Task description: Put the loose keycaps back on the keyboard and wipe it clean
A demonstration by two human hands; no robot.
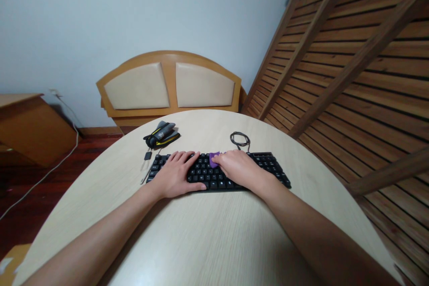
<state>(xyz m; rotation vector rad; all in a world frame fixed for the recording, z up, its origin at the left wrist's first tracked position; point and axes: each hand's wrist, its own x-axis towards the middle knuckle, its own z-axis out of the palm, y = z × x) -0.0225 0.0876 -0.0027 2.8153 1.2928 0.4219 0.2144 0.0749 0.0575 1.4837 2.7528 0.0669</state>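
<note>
A black keyboard (214,184) lies across the middle of the pale round table (208,237). Over its left part my left hand (177,174) rests flat, fingers spread and thumb stretched along the front rows. My right hand (236,165) is closed on a small purple cloth (213,160), pressed to the keys just right of the middle. That hand hides part of the keys beneath it, and most of the cloth's right side. The number pad shows to the right of my right wrist.
Behind the keyboard a coiled black cable (240,137) lies at right. Grey, black and yellow gloves or a pouch (162,135) sit at back left, near a small black piece with thin metal prongs (148,156). A wooden headboard (170,58) and a slatted wooden frame (335,62) stand beyond the table.
</note>
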